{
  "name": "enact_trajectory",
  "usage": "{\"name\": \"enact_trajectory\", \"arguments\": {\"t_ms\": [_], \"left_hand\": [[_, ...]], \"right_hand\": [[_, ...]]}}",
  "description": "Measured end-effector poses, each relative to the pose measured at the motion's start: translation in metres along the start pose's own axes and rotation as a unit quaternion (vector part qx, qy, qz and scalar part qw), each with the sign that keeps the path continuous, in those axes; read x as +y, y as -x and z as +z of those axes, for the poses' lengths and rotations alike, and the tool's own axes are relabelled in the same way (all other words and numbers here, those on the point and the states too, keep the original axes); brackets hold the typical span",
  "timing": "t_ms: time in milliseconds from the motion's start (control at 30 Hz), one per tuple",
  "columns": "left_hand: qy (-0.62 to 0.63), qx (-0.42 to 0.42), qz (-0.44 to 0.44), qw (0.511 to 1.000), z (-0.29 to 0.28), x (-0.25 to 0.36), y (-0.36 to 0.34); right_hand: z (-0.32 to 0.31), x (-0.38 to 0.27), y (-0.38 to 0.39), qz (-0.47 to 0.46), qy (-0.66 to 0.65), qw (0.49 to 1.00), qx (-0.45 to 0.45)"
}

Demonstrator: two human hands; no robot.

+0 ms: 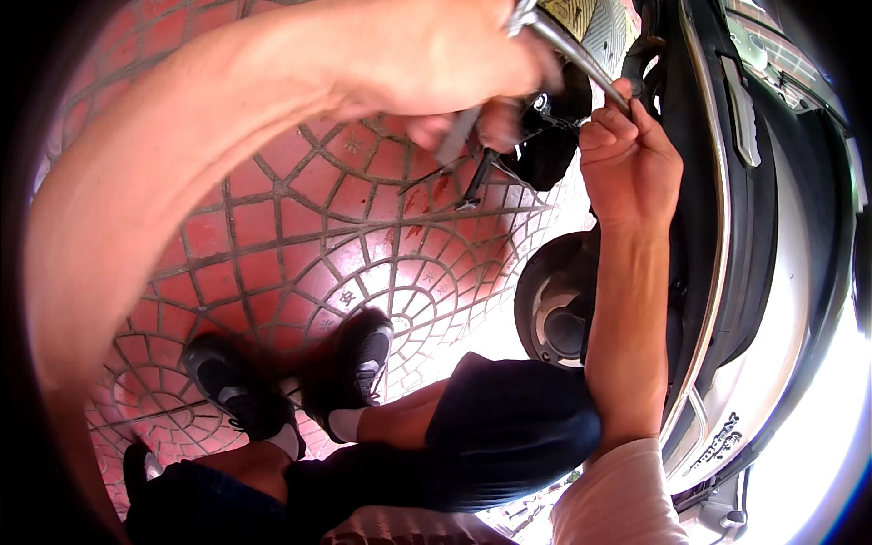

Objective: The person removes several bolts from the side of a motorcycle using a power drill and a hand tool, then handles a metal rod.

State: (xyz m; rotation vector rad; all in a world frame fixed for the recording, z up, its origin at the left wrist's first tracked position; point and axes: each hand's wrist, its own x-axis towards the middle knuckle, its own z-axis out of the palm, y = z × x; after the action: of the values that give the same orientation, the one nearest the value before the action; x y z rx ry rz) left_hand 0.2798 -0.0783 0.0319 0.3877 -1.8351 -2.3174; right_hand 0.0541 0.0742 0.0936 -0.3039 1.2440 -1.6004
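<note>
My right hand (634, 163) is raised beside the scooter, its thumb and fingers pinching the lower end of a slim metal rod (581, 59). The rod slants up and left to a shiny silver fitting (521, 16) next to my left hand. Motion smears my left hand (454, 73), which reaches across the top of the view. Its fingers are curled around a blurred grey bar (459, 136) whose kind I cannot make out. Below it, a black stand-like leg (477, 180) and dark scooter parts (545, 150) sit near the ground.
A scooter with black and silver body panels (772, 300) fills the right side. Low beside my right forearm is a round dark part (556, 318). Red patterned paving (272, 227) lies below, with my black shoes (363, 354) on it.
</note>
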Motion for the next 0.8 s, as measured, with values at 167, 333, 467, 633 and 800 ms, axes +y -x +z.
{"name": "enact_trajectory", "arguments": {"t_ms": [167,333,467,633,800], "left_hand": [[-0.289,0.097,0.046,0.951,0.003,-0.013,-0.013],[-0.35,0.156,0.155,0.911,-0.009,-0.022,-0.007],[-0.009,0.118,-0.061,0.991,-0.028,-0.034,0.017],[0.426,-0.146,-0.251,0.857,0.01,-0.031,0.013],[0.481,-0.147,-0.212,0.838,0.032,-0.026,-0.009]], "right_hand": [[-0.021,0.003,0.011,-0.001,0.011,1.0,0.015],[-0.015,0.003,0.006,-0.006,-0.027,0.999,0.02],[-0.009,0.003,0.007,-0.011,-0.039,0.999,0.028],[-0.016,0.005,0.014,-0.014,-0.016,0.999,0.029],[-0.021,0.007,0.023,-0.015,-0.004,0.999,0.042]]}}
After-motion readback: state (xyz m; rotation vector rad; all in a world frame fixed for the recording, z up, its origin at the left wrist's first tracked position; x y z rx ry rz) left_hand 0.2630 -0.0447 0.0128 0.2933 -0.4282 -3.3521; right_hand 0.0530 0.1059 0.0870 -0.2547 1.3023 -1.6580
